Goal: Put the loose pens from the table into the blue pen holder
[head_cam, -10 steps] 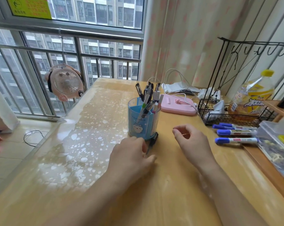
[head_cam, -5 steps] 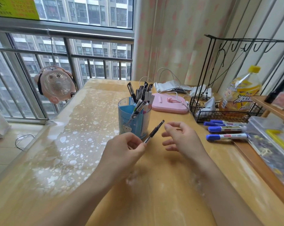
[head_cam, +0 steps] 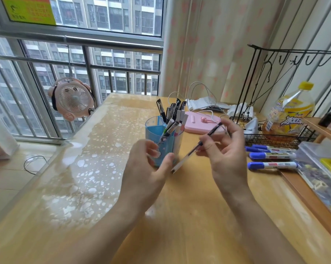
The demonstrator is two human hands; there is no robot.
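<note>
A blue pen holder (head_cam: 154, 128) stands mid-table with several dark pens sticking out of it. My right hand (head_cam: 225, 155) pinches a slim pen (head_cam: 189, 153) with a clear barrel and a black cap end, held slanted just right of the holder and above the table. My left hand (head_cam: 147, 168) hovers in front of the holder with fingers apart, its thumb close to the pen's lower tip. Three blue-capped markers (head_cam: 271, 155) lie on the table to the right.
A pink case (head_cam: 199, 126) with a white cable lies behind the holder. At the right stand a black wire basket (head_cam: 275, 139), a yellow bottle (head_cam: 292, 111) and a clear plastic box (head_cam: 320, 162) on a wooden shelf. A pink fan (head_cam: 73, 98) hangs at the window.
My left hand lifted the pen from the table beside the holder and passed it to my right hand, which now holds it. My left hand has opened.
</note>
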